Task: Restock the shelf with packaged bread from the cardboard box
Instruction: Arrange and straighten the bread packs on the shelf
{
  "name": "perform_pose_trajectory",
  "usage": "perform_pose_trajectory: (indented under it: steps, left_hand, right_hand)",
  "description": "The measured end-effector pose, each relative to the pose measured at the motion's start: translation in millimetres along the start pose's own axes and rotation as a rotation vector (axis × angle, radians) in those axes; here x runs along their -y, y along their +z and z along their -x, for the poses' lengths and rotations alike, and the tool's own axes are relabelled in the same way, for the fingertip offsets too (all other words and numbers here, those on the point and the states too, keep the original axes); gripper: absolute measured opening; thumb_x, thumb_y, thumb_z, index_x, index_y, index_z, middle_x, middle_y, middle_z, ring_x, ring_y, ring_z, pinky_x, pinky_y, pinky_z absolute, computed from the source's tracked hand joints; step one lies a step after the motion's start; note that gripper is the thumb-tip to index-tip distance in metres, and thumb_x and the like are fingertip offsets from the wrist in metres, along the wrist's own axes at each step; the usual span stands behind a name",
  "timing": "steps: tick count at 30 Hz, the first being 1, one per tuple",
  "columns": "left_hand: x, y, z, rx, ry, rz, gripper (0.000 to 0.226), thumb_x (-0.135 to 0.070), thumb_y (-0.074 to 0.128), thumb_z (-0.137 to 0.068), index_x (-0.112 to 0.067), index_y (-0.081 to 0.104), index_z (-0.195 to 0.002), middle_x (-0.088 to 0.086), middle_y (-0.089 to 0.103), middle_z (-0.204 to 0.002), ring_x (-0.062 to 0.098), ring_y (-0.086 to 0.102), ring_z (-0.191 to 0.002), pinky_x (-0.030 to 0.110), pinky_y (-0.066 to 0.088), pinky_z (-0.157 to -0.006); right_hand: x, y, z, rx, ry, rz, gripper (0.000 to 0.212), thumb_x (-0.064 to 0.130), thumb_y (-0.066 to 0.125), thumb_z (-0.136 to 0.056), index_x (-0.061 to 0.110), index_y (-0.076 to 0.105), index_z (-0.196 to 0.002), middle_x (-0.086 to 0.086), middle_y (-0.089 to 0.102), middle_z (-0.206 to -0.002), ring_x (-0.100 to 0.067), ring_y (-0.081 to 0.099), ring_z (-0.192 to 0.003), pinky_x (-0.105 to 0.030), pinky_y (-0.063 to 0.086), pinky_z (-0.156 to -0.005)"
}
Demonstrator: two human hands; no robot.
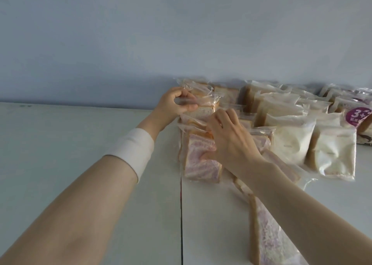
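Observation:
On the white shelf top (80, 144), packaged bread stands in rows against the pale wall. My left hand (175, 103) pinches the clear top flap of a bread packet (203, 101) in the left-most row. Just in front of it, my right hand (229, 137) rests on a purple-swirled bread packet (199, 162), thumb pressed on its face and fingers over its top edge. Another swirled packet (267, 234) lies flat under my right forearm. The cardboard box is out of view.
White bread packets (289, 137) fill the rows to the right, and packets with a purple label (358, 113) stand at the far right. A dark seam (181, 214) splits the shelf top into two panels. A white band wraps my left forearm (132, 150).

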State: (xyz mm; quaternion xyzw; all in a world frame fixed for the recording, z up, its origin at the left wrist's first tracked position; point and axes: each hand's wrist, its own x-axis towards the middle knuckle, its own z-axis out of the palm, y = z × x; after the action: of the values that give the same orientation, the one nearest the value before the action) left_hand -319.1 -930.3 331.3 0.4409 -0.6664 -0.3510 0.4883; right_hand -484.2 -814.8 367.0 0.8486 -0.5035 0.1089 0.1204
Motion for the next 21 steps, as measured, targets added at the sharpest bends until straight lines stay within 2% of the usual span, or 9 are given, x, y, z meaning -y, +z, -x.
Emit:
perform_pose_trajectory:
  steps: [2, 6, 9, 11, 13, 15, 17, 19, 21]
  left_hand:
    - [4.3, -0.8, 1.9, 0.001, -0.038, 0.071, 0.022, -0.013, 0.078, -0.070, -0.030, 0.065, -0.075, -0.017, 0.060, -0.105, -0.007, 0.054, -0.105, 0.011, 0.038, -0.095]
    - [3.2, -0.9, 6.8, -0.060, -0.141, 0.288, 0.005, -0.023, 0.064, -0.085, -0.027, 0.065, -0.087, -0.012, 0.068, -0.099, 0.009, 0.063, -0.097, 0.028, 0.047, -0.089]
    - [-2.0, 2.6, 19.7, -0.150, -0.228, 0.533, 0.028, -0.045, 0.031, -0.097, -0.026, 0.049, -0.108, -0.014, 0.070, -0.097, 0.006, 0.067, -0.094, 0.028, 0.050, -0.083]
    - [4.7, 12.5, 37.4, -0.158, -0.238, 0.600, 0.042, -0.051, 0.020, -0.096, -0.028, 0.055, -0.100, -0.013, 0.073, -0.085, 0.003, 0.069, -0.085, 0.027, 0.051, -0.079]
    - [8.5, 28.5, 57.8, -0.123, -0.266, 0.649, 0.055, -0.053, 0.017, -0.093, -0.025, 0.064, -0.100, -0.002, 0.073, -0.095, 0.012, 0.067, -0.093, 0.031, 0.052, -0.086]
    - [13.1, 40.0, 70.2, -0.139, -0.337, 0.679, 0.065, -0.063, 0.020, -0.086, -0.022, 0.058, -0.120, 0.010, 0.064, -0.120, 0.025, 0.058, -0.115, 0.043, 0.043, -0.101]
    - [15.6, 44.7, 71.8, -0.109, -0.453, 0.566, 0.105, -0.084, 0.027, -0.061, -0.017, 0.035, -0.142, 0.013, 0.039, -0.146, 0.029, 0.037, -0.135, 0.048, 0.030, -0.112]
    - [14.0, 47.9, 69.8, -0.126, -0.452, 0.619, 0.119, -0.091, 0.033, -0.054, -0.011, 0.033, -0.142, 0.018, 0.037, -0.146, 0.033, 0.037, -0.135, 0.050, 0.029, -0.112]
    - [9.8, 49.6, 68.2, -0.231, -0.287, 0.621, 0.103, -0.081, 0.033, -0.071, 0.003, 0.043, -0.130, 0.032, 0.048, -0.130, 0.042, 0.047, -0.124, 0.058, 0.033, -0.107]
  right_hand:
    - [1.7, 1.8, -7.2, -0.036, -0.002, -0.006, 0.071, 0.040, 0.086, -0.050, 0.000, 0.056, -0.100, -0.015, 0.055, -0.106, -0.032, 0.048, -0.097, -0.040, 0.047, -0.082]
    - [1.6, 10.3, -17.1, -0.063, -0.007, 0.000, 0.070, 0.037, 0.087, -0.048, -0.003, 0.057, -0.098, -0.018, 0.058, -0.104, -0.036, 0.053, -0.095, -0.043, 0.048, -0.080]
    - [-0.9, 17.3, -15.1, -0.104, 0.013, -0.021, 0.070, 0.037, 0.086, -0.049, -0.001, 0.059, -0.101, -0.019, 0.059, -0.108, -0.039, 0.055, -0.098, -0.047, 0.051, -0.080]
    - [-2.6, 23.1, -11.3, -0.149, 0.028, -0.045, 0.071, 0.037, 0.086, -0.050, 0.001, 0.061, -0.105, -0.022, 0.057, -0.116, -0.043, 0.053, -0.106, -0.052, 0.051, -0.081]
    - [-4.0, 31.2, -9.3, -0.187, 0.048, -0.103, 0.075, 0.038, 0.085, -0.054, 0.006, 0.058, -0.117, -0.027, 0.042, -0.134, -0.048, 0.037, -0.125, -0.054, 0.044, -0.094]
    - [-3.6, 42.7, -7.4, -0.200, 0.142, -0.269, 0.093, 0.034, 0.084, -0.059, 0.020, 0.038, -0.138, -0.029, 0.012, -0.149, -0.045, 0.010, -0.140, -0.050, 0.031, -0.106]
    - [0.4, 51.1, -6.5, -0.231, 0.286, -0.520, 0.120, 0.025, 0.086, -0.058, 0.033, 0.001, -0.142, -0.024, -0.012, -0.152, -0.029, -0.007, -0.142, -0.033, 0.020, -0.112]
    - [3.4, 56.1, -9.5, -0.253, 0.350, -0.720, 0.131, 0.017, 0.086, -0.058, 0.039, -0.018, -0.134, -0.016, -0.010, -0.155, -0.015, -0.003, -0.141, -0.015, 0.012, -0.109]
    - [1.2, 60.4, -14.8, -0.251, 0.288, -0.760, 0.128, 0.010, 0.084, -0.062, 0.037, -0.019, -0.133, -0.013, 0.002, -0.156, -0.015, 0.009, -0.143, -0.018, 0.017, -0.112]
